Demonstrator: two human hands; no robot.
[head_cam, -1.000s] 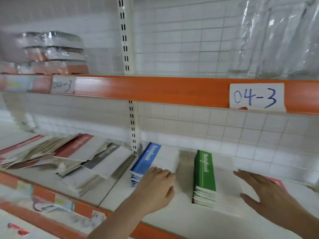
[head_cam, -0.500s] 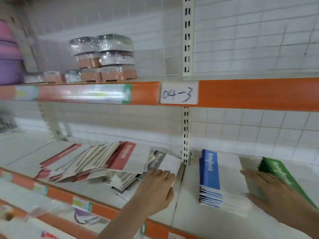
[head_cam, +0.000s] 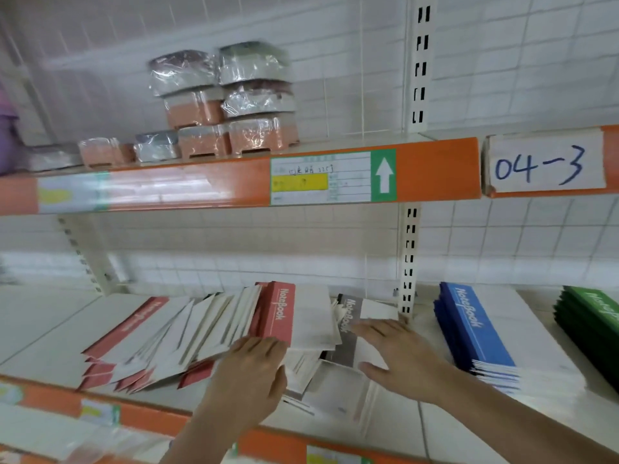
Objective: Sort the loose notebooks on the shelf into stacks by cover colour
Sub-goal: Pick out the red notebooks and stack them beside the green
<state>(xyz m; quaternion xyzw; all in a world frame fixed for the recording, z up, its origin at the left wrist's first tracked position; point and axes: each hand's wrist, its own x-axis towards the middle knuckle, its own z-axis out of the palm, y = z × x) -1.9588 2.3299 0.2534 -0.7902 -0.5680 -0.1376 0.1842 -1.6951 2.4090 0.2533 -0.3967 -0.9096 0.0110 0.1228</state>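
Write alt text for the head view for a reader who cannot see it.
Two bare hands reach into a loose pile of red notebooks and grey notebooks on a white shelf: the left hand rests on the pile, the right hand hovers open. To the right stand a neat blue stack and a green stack.

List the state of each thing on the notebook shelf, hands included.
red notebooks: loose, fanned, unsorted
grey notebook: in the pile, part covered
blue stack: neat
green stack: neat, cut off by frame
left hand: on the pile
right hand: open, over the grey notebook
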